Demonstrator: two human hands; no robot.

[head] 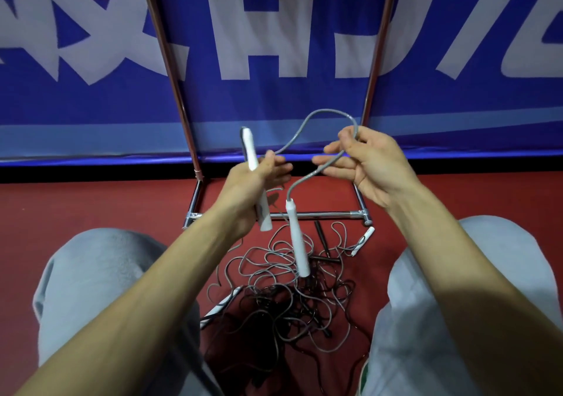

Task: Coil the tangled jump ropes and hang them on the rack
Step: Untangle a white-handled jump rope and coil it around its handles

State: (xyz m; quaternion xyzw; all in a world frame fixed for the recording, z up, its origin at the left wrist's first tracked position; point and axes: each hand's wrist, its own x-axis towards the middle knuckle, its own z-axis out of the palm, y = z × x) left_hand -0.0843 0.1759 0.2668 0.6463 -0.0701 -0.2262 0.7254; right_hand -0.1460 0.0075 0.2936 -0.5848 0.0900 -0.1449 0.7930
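Red flooring ran up to a blue banner with large white lettering. The chrome rack stood against it, its base bar on the floor just beyond the heap. My left hand was wrapped round one white handle, held raised and tilted, with the fingertips also touching the grey cord. My right hand pinched that cord between thumb and fingers, the remaining fingers loosely spread. The cord arched up between the two hands, and past the right hand it dropped to the second handle, which hung free above the tangle. That tangle of grey and black ropes, with further handles among it, lay on the floor between my knees. No rope hung on the parts of the rack in view. I judged the step to be laying the first loop of the coil. To do it well:

- bring each length across to the left hand at an even size;
- let the cord roll between thumb and finger so twist runs out toward the free handle;
- hold the hanging handle clear of the heap so it cannot snag a floor loop.

I could not tell whether this rope was wholly free of the heap, and that wanted checking before any loop was drawn tight.
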